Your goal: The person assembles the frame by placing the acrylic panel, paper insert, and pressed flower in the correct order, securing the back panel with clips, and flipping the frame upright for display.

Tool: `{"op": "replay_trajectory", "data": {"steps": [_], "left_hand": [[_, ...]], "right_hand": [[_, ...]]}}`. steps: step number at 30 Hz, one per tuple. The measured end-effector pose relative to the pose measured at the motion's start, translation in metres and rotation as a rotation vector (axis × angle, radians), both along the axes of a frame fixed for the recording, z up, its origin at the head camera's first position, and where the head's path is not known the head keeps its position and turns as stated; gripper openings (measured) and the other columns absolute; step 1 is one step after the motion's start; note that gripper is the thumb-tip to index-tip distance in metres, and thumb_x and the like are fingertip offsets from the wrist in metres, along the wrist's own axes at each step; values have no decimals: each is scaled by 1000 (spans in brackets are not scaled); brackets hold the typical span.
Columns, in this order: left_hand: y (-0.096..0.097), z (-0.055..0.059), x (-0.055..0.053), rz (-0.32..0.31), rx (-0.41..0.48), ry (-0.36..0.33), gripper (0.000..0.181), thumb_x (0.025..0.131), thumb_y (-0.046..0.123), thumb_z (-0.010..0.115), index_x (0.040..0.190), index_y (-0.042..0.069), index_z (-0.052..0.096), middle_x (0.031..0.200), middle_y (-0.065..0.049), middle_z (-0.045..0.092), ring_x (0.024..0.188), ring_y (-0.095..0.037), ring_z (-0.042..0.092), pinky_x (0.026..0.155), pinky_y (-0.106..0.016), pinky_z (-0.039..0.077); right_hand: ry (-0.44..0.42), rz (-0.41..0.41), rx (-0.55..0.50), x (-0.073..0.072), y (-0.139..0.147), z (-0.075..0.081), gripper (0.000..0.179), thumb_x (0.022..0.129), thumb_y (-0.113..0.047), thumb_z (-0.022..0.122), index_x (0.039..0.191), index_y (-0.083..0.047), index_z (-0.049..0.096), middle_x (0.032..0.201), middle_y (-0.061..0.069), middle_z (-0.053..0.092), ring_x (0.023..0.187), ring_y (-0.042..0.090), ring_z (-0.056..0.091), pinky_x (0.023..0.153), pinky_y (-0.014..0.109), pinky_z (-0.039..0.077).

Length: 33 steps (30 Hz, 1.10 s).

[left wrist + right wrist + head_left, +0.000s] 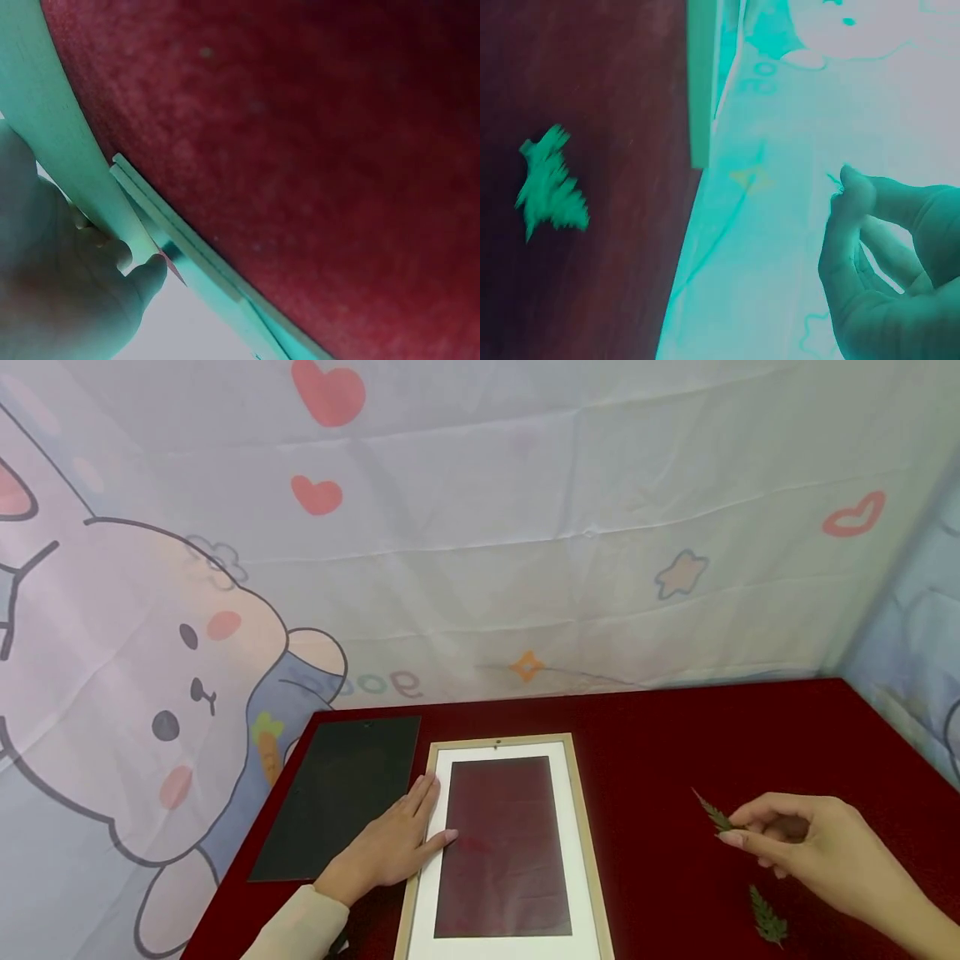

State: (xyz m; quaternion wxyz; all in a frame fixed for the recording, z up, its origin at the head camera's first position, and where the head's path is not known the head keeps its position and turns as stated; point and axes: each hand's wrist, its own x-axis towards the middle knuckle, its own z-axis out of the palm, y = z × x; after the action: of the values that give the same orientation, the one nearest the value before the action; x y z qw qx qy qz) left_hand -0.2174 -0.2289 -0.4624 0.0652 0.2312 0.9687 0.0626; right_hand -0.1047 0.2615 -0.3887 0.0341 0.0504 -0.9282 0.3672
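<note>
A wooden picture frame point(588, 860) with a white mat lies on the dark red cloth, its window showing dark red. Across its left edge rests my left hand point(393, 843), fingers fairly straight, thumb over the mat. In the left wrist view the left hand point(67, 270) lies against the pale frame edge point(90, 180). Off to the right, my right hand point(817, 843) pinches a small green fern leaf point(715, 815) between thumb and fingertips, above the cloth. A second fern leaf point(767, 917) lies on the cloth below that hand and shows in the right wrist view too.
A dark backing board point(337, 793) lies left of the frame, near the table's left edge. The red cloth point(675, 735) covers the table. Behind it hangs a pale printed curtain point(480, 527) with a rabbit, hearts and stars.
</note>
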Motion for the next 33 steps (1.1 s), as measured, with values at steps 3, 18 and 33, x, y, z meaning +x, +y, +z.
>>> {"op": "replay_trajectory", "data": {"steps": [3, 18, 33], "left_hand": [[-1, -1, 0, 3, -7, 1, 89, 96, 71, 31, 159, 12, 9, 168, -5, 4, 156, -24, 9, 122, -44, 30], [1, 3, 0, -14, -36, 38, 86, 98, 66, 33, 159, 9, 11, 168, -7, 6, 156, -25, 10, 124, -43, 26], [4, 5, 4, -41, -105, 113, 82, 100, 62, 29, 157, 4, 16, 167, -11, 13, 155, -26, 15, 124, -46, 24]], "right_hand": [[-80, 70, -117, -6, -5, 4, 27, 90, -33, 70, 105, -11, 72, 86, 0, 74, 68, 12, 69, 61, 26, 59], [-254, 267, -471, -42, -57, 15, 38, 90, -29, 71, 112, 2, 67, 97, 16, 74, 85, 30, 74, 77, 36, 62], [-272, 352, -616, -65, -126, -4, 42, 88, -16, 73, 116, 8, 55, 98, 23, 72, 86, 36, 73, 75, 41, 62]]}}
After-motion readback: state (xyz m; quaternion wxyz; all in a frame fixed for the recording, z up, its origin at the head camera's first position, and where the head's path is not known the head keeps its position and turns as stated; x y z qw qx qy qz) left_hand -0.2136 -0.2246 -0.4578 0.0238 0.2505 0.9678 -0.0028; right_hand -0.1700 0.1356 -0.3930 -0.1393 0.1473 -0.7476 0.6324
